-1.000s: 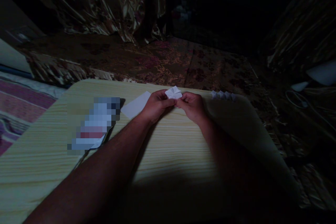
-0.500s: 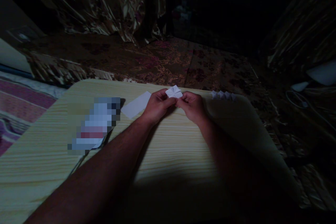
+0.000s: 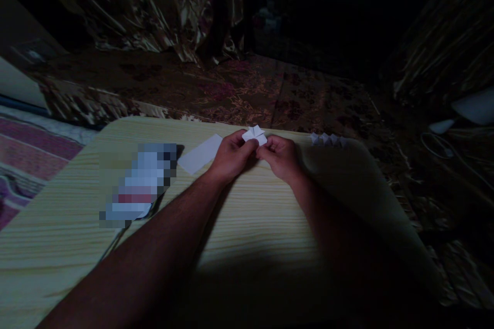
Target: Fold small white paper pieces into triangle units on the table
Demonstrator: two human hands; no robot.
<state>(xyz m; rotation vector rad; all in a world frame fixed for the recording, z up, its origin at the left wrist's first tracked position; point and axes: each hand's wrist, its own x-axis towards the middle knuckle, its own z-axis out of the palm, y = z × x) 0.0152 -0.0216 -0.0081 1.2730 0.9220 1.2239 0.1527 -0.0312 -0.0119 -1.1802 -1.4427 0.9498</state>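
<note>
Between my two hands, above the far part of the table, is a small white folded paper point(image 3: 255, 132) with creased flaps meeting at its middle. My left hand point(image 3: 232, 157) is closed on its left side, the thumb pressed on the paper's front face. On the lower right edge, my right hand point(image 3: 281, 156) pinches the same paper. Fingers behind the paper are hidden. Left of my left hand lies a flat white sheet of paper point(image 3: 200, 153). Several small folded paper pieces point(image 3: 326, 139) stand in a row near the far right edge.
A blurred-out device point(image 3: 142, 180) with a cable lies on the left of the pale wooden table point(image 3: 247, 226). Beyond the far edge is a patterned cloth-covered seat point(image 3: 239, 87) below curtains point(image 3: 193, 5). A white cable point(image 3: 436, 146) hangs at the right.
My left thumb has moved up onto the front of the folded paper and now covers its lower middle. The paper has shifted very slightly left. Other things have stayed put.
</note>
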